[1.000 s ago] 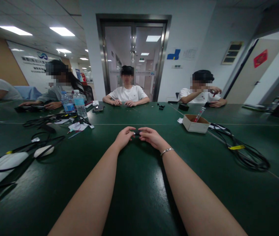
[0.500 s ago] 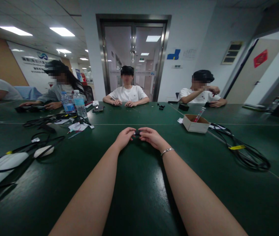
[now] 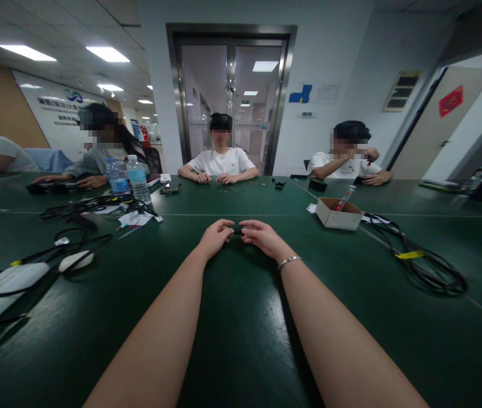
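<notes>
Both my arms stretch out over the dark green table (image 3: 241,317). My left hand (image 3: 214,238) and my right hand (image 3: 262,238) meet at the middle, fingers curled, pinching a small black object (image 3: 237,230) between them. It is too small to name. A silver bracelet (image 3: 288,261) sits on my right wrist.
A cardboard box (image 3: 337,213) with a red-and-white tool stands to the right, black coiled cable (image 3: 426,266) beyond it. To the left lie cables, a white mouse (image 3: 75,260), papers and two water bottles (image 3: 132,180). Several people sit at the far side.
</notes>
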`<move>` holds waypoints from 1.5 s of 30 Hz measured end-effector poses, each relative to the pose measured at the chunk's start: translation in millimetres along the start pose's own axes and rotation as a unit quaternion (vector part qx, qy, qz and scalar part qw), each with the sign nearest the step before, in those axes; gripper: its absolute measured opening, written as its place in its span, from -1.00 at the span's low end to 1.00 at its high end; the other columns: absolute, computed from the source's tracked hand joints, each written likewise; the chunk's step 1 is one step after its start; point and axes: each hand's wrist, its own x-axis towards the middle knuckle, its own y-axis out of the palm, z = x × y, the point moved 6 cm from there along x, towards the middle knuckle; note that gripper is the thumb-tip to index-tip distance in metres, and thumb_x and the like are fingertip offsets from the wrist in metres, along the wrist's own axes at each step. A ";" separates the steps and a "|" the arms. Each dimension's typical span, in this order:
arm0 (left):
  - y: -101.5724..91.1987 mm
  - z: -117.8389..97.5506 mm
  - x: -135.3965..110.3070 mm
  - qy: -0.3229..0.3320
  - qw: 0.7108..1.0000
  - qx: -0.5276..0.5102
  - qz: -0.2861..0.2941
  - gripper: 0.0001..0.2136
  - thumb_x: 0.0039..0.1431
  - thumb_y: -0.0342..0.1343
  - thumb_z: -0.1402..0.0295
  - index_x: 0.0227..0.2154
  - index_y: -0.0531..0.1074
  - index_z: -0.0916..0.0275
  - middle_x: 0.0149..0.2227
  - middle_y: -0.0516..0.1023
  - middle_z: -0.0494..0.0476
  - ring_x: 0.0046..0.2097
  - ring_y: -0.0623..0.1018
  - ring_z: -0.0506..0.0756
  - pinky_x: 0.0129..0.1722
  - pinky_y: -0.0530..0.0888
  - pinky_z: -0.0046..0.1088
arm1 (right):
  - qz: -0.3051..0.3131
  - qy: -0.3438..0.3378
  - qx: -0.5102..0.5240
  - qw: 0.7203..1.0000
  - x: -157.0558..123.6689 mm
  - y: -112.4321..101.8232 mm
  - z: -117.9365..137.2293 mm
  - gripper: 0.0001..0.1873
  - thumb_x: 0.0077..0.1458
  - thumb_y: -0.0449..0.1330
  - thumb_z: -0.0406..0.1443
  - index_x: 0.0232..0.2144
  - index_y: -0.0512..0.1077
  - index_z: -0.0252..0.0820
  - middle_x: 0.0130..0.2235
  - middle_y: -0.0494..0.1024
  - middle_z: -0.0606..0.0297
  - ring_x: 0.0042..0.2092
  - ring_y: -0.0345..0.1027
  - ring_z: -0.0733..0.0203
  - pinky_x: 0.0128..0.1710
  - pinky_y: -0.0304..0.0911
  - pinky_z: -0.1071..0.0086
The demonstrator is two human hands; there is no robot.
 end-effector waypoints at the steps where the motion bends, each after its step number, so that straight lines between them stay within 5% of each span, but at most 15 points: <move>1: 0.6 0.4 0.3 0.003 1.000 0.002 0.005 -0.74 0.09 0.01 0.36 -0.15 0.40 0.30 -0.42 0.46 0.07 -0.48 0.39 -0.04 -0.44 0.31 -0.53 | -0.001 0.000 -0.001 1.000 -0.2 0.2 0.2 -0.77 0.00 0.20 -0.58 -0.26 0.47 -0.31 -0.36 0.52 0.22 -0.44 0.43 0.35 -0.44 0.40 0.58; 5: 2.4 0.2 0.7 0.021 0.999 0.016 0.020 -0.71 0.18 -0.07 0.25 -0.17 0.41 0.32 -0.50 0.44 0.07 -0.48 0.39 -0.01 -0.44 0.31 -0.51 | -0.008 0.005 -0.003 1.000 -1.1 1.1 1.4 -0.76 0.02 0.18 -0.59 -0.26 0.46 -0.32 -0.37 0.52 0.22 -0.44 0.42 0.35 -0.44 0.40 0.57; 10: -1.4 0.5 -0.3 0.007 1.000 0.017 -0.007 -0.74 0.09 0.02 0.34 -0.16 0.42 0.27 -0.32 0.47 0.08 -0.46 0.40 -0.04 -0.41 0.33 -0.51 | -0.013 0.009 -0.006 1.000 -2.1 1.3 2.3 -0.76 0.03 0.17 -0.59 -0.25 0.46 -0.31 -0.36 0.51 0.22 -0.44 0.42 0.36 -0.45 0.40 0.58; 18: 1.4 0.8 1.1 0.023 0.999 0.020 0.017 -0.69 0.17 -0.06 0.23 -0.15 0.41 0.32 -0.47 0.45 0.09 -0.47 0.40 -0.01 -0.44 0.32 -0.51 | -0.009 0.003 -0.004 1.000 -2.3 1.4 2.3 -0.77 0.04 0.16 -0.59 -0.25 0.46 -0.32 -0.35 0.51 0.22 -0.44 0.42 0.36 -0.44 0.40 0.58; 23: -0.6 4.1 2.1 -0.007 1.000 -0.004 -0.006 -0.73 0.09 -0.04 0.38 -0.16 0.42 0.27 -0.32 0.48 0.10 -0.48 0.40 -0.05 -0.46 0.32 -0.53 | -0.007 0.002 -0.006 1.000 -1.9 1.5 2.8 -0.76 0.03 0.17 -0.59 -0.26 0.46 -0.31 -0.35 0.51 0.22 -0.45 0.42 0.37 -0.45 0.40 0.59; 32: 1.4 5.5 3.7 0.016 1.000 0.008 0.021 -0.70 0.17 -0.09 0.24 -0.20 0.43 0.31 -0.48 0.47 0.09 -0.47 0.41 -0.01 -0.45 0.32 -0.52 | -0.008 0.001 -0.008 1.000 -3.3 2.7 3.5 -0.77 0.02 0.19 -0.58 -0.26 0.45 -0.30 -0.36 0.50 0.24 -0.44 0.42 0.36 -0.44 0.40 0.59; 39: -0.7 1.3 -0.1 -0.012 1.000 -0.009 -0.001 -0.73 0.03 0.01 0.38 -0.18 0.43 0.29 -0.41 0.48 0.08 -0.47 0.39 -0.03 -0.43 0.33 -0.52 | -0.005 -0.001 -0.005 1.000 -1.8 1.8 2.2 -0.77 0.00 0.23 -0.56 -0.26 0.45 -0.29 -0.39 0.50 0.26 -0.44 0.42 0.36 -0.45 0.41 0.58; 45: 1.7 5.5 3.3 0.011 1.000 -0.001 0.022 -0.71 0.14 -0.05 0.22 -0.23 0.44 0.31 -0.53 0.45 0.08 -0.48 0.41 0.00 -0.44 0.32 -0.51 | -0.006 -0.002 -0.004 1.000 -1.7 1.4 2.4 -0.78 0.00 0.22 -0.56 -0.27 0.46 -0.29 -0.35 0.51 0.23 -0.43 0.42 0.35 -0.44 0.42 0.57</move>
